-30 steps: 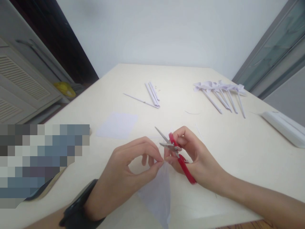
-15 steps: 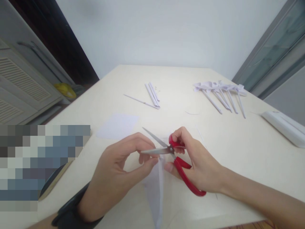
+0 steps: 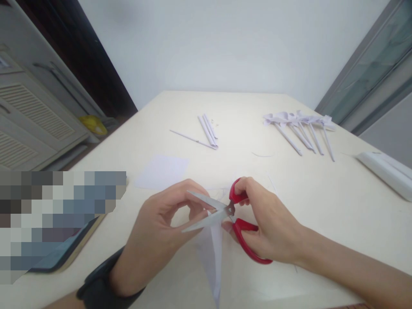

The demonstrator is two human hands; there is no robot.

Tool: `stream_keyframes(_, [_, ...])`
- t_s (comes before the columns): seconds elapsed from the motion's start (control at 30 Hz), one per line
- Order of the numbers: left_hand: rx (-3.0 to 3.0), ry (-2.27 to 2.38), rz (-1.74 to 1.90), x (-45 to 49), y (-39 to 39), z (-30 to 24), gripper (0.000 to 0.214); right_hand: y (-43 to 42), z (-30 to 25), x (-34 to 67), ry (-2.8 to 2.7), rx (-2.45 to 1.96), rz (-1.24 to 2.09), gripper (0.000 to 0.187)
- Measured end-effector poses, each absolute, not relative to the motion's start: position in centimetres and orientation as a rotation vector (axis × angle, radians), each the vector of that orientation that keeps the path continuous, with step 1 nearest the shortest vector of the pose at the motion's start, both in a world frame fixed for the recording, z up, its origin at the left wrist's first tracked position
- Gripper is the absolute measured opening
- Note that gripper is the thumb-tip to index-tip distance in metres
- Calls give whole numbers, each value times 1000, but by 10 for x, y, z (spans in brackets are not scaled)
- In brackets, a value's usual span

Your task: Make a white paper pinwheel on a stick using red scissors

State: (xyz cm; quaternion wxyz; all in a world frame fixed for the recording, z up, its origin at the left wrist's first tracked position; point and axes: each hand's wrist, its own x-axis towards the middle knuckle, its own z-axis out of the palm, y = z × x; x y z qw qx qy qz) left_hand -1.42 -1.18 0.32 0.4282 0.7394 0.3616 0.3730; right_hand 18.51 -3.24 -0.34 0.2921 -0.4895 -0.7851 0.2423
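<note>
A folded piece of white paper hangs down from the fingertips of my left hand, which pinches its upper end. My right hand has its thumb and fingers in the red handles of a pair of scissors. The blades are spread and point left, crossing in front of my left fingers and the top of the paper. Whether the blades touch the paper I cannot tell. A flat white paper sheet lies on the table just beyond my left hand.
Several paper pinwheels on rolled sticks lie at the back right. Rolled paper tubes and a thin stick rest mid-table. Narrow paper strips lie about. A white elongated object is at right, a partly blurred tablet at left.
The scissors have turned so the blades point more downward to the left, lower across my left fingers. My left hand still pinches the paper, and the camera view has shifted slightly.
</note>
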Motion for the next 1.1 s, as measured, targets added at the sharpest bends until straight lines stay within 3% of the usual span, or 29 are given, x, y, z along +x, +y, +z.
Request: stream_keyframes(1.1, [1773, 936, 887, -14, -10, 4, 3, -31, -6, 186, -2124, -1426, 600, 31])
